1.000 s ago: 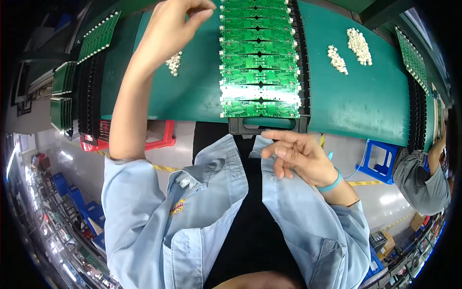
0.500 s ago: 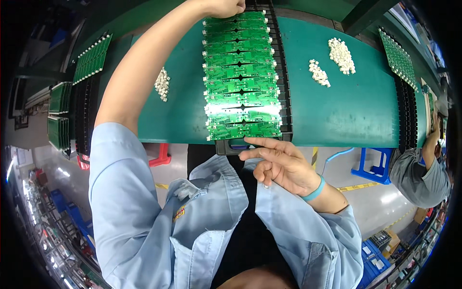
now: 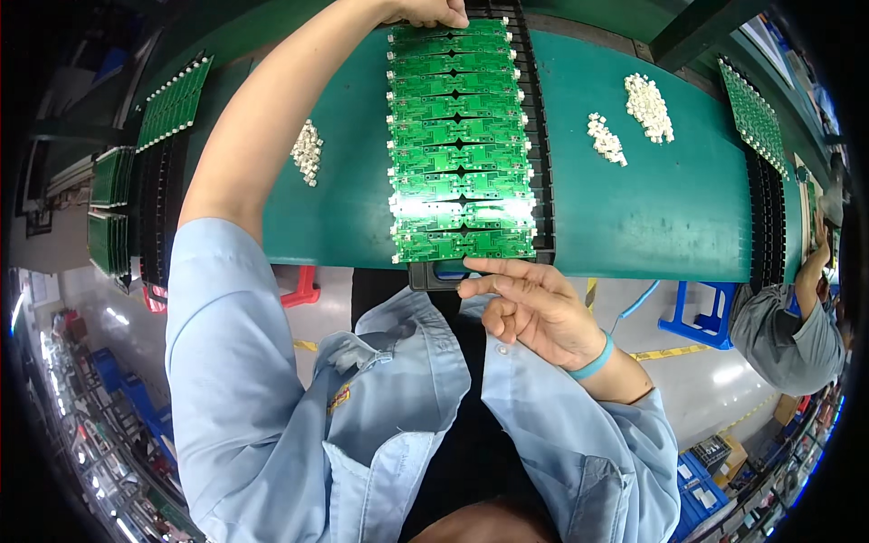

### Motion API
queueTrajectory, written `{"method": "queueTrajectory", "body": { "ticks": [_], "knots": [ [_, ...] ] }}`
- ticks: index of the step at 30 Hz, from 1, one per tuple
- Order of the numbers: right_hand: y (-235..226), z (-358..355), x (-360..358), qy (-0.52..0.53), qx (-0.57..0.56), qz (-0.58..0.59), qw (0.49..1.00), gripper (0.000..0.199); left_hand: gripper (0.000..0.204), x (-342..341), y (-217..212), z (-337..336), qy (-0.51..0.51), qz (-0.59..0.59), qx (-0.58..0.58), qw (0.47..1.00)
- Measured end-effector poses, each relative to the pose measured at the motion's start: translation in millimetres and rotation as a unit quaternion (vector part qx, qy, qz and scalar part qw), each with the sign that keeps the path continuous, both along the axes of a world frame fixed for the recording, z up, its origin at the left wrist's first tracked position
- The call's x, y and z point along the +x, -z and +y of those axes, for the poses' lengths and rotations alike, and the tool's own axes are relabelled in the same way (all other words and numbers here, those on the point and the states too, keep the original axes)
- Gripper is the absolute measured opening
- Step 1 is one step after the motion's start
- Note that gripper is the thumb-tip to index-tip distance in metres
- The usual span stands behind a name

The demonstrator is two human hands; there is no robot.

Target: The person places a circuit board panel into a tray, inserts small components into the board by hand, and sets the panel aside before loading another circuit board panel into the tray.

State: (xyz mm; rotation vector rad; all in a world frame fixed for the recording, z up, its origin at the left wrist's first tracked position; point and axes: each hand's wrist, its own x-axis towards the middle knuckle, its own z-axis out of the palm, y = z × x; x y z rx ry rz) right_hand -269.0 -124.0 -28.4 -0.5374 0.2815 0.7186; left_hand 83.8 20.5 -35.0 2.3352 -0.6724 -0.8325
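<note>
A long green circuit board panel (image 3: 460,158), made of several joined boards with white connectors along both sides, lies over a black slotted rack (image 3: 541,172) in front of me. At the panel's far end, my left hand (image 3: 436,11) has its fingers closed on the edge; the top of the picture cuts off part of it. My right hand (image 3: 543,317) is at the near end, index and middle fingers stretched out, the others curled. Its index fingertip touches or nearly touches the near edge, beside a black handle-like end piece (image 3: 422,276).
Piles of small white connectors lie on the green table (image 3: 647,217): one left pile (image 3: 308,154) and two right piles, a larger pile (image 3: 649,109) and a smaller pile (image 3: 605,140). More racked boards (image 3: 172,109) stand left. Another person's arm (image 3: 810,271) shows far right.
My left fingers have come slightly nearer and to the right, onto the panel's far edge. My right hand keeps its pose at the near edge. The whole view has shifted a little.
</note>
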Motion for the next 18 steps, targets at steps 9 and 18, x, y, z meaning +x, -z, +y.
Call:
{"method": "queueTrajectory", "body": {
  "ticks": [9,18],
  "knots": [
    [-1,2,-1,0.016,0.001,-0.020,1.000,0.032,0.011,-1,-2,1,-0.017,0.006,-0.008,1.000],
    [-16,2,-3,0.033,-0.005,-0.046,0.998,0.029,0.011,-9,-25,16,-0.048,-0.022,-0.012,0.999]
  ]
}}
